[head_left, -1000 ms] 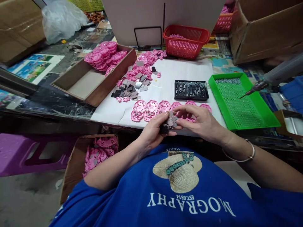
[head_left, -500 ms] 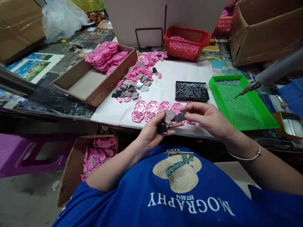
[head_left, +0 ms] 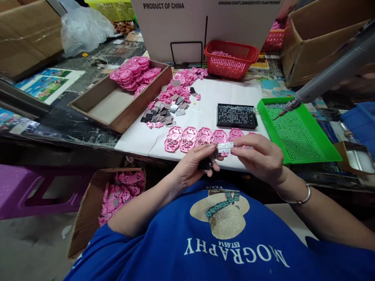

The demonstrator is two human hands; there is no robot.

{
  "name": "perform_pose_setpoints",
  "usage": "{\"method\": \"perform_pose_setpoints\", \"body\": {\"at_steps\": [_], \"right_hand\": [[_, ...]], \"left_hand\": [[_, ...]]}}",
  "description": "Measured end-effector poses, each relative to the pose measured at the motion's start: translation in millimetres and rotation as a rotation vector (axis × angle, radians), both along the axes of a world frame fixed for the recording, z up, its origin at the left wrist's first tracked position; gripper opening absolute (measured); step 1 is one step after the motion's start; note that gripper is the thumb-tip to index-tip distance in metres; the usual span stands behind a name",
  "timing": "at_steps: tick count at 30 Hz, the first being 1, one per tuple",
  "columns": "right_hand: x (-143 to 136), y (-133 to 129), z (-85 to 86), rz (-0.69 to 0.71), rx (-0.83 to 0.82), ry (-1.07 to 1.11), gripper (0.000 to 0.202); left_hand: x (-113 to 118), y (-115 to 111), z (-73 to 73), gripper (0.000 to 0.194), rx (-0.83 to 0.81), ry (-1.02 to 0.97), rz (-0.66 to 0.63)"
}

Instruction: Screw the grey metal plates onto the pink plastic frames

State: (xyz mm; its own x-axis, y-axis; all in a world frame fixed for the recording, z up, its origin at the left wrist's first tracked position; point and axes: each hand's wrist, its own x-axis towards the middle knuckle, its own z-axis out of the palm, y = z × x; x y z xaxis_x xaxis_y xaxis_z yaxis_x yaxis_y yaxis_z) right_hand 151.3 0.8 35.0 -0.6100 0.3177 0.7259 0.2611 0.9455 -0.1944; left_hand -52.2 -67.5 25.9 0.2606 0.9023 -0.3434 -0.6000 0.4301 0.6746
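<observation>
My left hand (head_left: 190,164) is closed round a bunch of small flat grey and black plates (head_left: 204,164), partly hidden by its fingers. Between the thumb and fingers of my right hand (head_left: 262,157) is a pale rectangular plate (head_left: 225,147) with raised lines, its left end close to or touching my left fingertips. Just beyond both hands, a row of pink plastic shells (head_left: 204,136) lies along the front of the white sheet (head_left: 140,138). Small metal parts show in the shells at the left; my right hand partly covers those at the right.
Loose grey plates (head_left: 162,111) and small pink parts (head_left: 187,78) are heaped left of centre. A wooden tray (head_left: 123,117) carries pink shells. Screws fill a black tray (head_left: 236,124) and a green tray (head_left: 325,154), over which hangs a powered screwdriver (head_left: 322,84). A red basket (head_left: 231,68) stands behind.
The dark plate at my right fingertips now appears pale, a ribbed face showing. My left fingers have curled further over their bunch. The view has shifted slightly, and the screwdriver hangs further left.
</observation>
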Motion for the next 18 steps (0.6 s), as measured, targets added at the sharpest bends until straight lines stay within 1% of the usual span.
{"method": "perform_pose_setpoints", "body": {"at_steps": [2,3,7,9,11,14,16,18], "right_hand": [[-2,0,-1.5,-0.004,0.033,-0.034,0.022],[-3,-1,-1.6,0.007,0.023,-0.053,0.02],[-6,-2,1.7,0.08,-0.12,-0.132,0.012],[-8,-1,4.0,0.078,-0.187,-0.146,0.01],[-9,1,5.4,0.034,-0.251,-0.125,0.012],[-11,6,2.4,-0.11,-0.339,-0.104,0.021],[-13,11,-3.8,-0.189,-0.349,-0.144,0.025],[-15,15,-12.4,-0.205,-0.33,-0.192,0.026]], "left_hand": [[1,0,-0.1,0.025,-0.005,0.04,-0.017],[1,1,-0.2,0.025,-0.009,0.057,-0.012],[2,2,-2.0,0.027,-0.013,0.096,0.028],[1,2,-2.9,0.027,-0.015,0.101,0.029],[-2,1,-3.3,0.027,-0.02,0.099,0.051],[-12,-1,-2.9,0.027,-0.006,0.097,0.163],[-19,-3,-2.6,0.026,0.009,0.112,0.226],[-25,-6,-2.6,0.026,0.015,0.128,0.25]]}}
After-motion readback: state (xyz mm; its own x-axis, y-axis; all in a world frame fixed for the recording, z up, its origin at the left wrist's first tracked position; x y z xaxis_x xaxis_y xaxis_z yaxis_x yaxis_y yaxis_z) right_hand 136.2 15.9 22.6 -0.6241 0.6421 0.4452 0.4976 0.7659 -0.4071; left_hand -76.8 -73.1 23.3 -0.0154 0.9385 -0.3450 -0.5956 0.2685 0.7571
